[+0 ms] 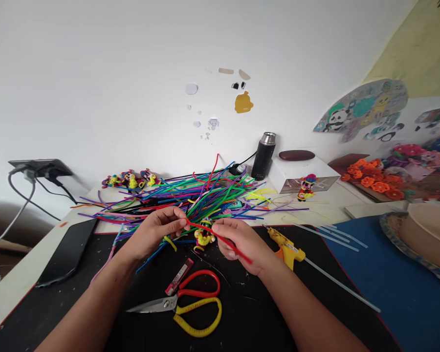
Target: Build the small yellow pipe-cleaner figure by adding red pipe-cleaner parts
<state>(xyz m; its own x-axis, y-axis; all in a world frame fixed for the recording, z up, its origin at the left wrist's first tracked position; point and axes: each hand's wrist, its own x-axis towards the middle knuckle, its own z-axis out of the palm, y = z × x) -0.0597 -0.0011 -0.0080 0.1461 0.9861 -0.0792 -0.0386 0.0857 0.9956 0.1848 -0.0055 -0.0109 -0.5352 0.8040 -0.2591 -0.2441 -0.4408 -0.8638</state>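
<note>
A red pipe cleaner [201, 226] stretches between my two hands above the black mat. My left hand [163, 229] pinches its left end between thumb and finger. Further along, my right hand [238, 242] grips it, and the other end sticks out past the palm. Just behind and below the red strand is a small pipe-cleaner figure [202, 239] in yellow and other colours, partly covered. Scissors [176, 304] with one red and one yellow handle lie on the mat nearer to me. Beside them is a small pink-and-dark packet [179, 276].
A heap of coloured pipe cleaners [212, 193] spreads behind my hands. At right lies a yellow glue gun [288, 247] with a glue stick in it, near loose glue sticks [342, 234]. A phone [68, 252] lies left. A black flask [264, 156] and white box [304, 171] stand behind.
</note>
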